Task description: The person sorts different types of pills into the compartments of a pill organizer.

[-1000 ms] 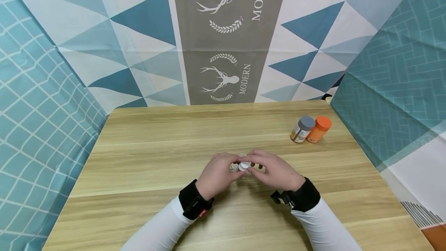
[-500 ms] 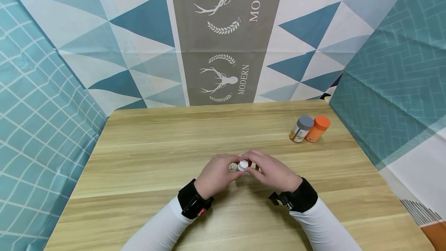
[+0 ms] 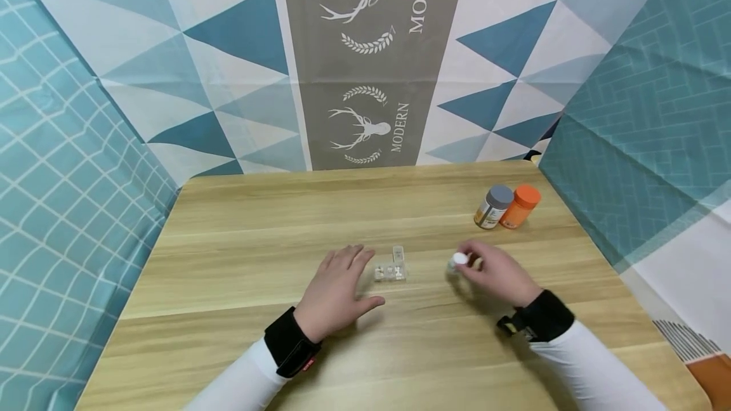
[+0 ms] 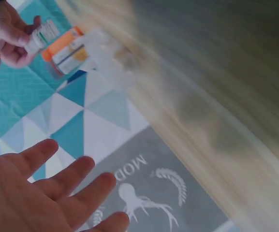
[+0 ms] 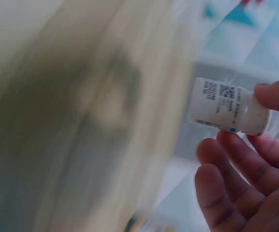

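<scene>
A small white pill bottle [image 3: 459,260] is pinched at its cap between the thumb and fingers of my right hand [image 3: 501,274]. Printed codes and small text show on the bottle's label [image 5: 219,104] in the right wrist view. A clear pill organizer [image 3: 390,273] lies on the table between my hands, one lid [image 3: 398,252] flipped up toward the back. Small contents show inside its compartments. Just left of the organizer, my left hand [image 3: 334,293] is spread with thumb and fingers apart, holding nothing; the left wrist view shows its palm side and extended fingers [image 4: 93,193].
A grey-capped bottle [image 3: 493,207] and an orange bottle [image 3: 521,207] stand side by side at the table's back right. The wooden table [image 3: 257,227] ends at a patterned cloth backdrop [image 3: 365,49], with teal cloth [image 3: 634,144] along the right side.
Both hands were together at the white bottle over the organizer. My right hand has carried the bottle to the right; my left hand has let go and drawn back left, uncovering the organizer.
</scene>
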The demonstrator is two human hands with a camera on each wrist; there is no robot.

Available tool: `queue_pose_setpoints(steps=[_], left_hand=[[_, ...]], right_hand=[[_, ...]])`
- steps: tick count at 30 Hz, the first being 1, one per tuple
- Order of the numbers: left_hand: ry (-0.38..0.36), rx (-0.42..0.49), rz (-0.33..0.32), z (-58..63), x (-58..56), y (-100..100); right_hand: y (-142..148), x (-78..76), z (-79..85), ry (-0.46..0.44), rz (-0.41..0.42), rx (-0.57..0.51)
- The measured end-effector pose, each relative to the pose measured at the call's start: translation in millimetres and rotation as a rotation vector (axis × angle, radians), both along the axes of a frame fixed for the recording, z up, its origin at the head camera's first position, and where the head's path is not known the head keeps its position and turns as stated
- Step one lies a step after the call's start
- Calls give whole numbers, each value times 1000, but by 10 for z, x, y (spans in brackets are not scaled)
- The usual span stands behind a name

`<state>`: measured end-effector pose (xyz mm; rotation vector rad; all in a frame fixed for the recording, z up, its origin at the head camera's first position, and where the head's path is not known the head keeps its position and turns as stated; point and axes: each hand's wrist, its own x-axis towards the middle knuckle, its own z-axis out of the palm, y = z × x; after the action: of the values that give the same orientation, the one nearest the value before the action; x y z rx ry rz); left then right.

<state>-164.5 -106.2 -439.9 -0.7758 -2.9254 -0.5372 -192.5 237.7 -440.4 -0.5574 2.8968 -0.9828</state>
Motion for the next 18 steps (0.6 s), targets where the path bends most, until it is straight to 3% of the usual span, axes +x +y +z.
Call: queue_pose_setpoints(steps=[9,18], left_hand=[[19,-46,82,25,90,-179],[47,-32,91,22,147,-197]], right_hand=[[1252,-281,-84,-30,-276,130],[1667,-618,-143,-116,-430,195]])
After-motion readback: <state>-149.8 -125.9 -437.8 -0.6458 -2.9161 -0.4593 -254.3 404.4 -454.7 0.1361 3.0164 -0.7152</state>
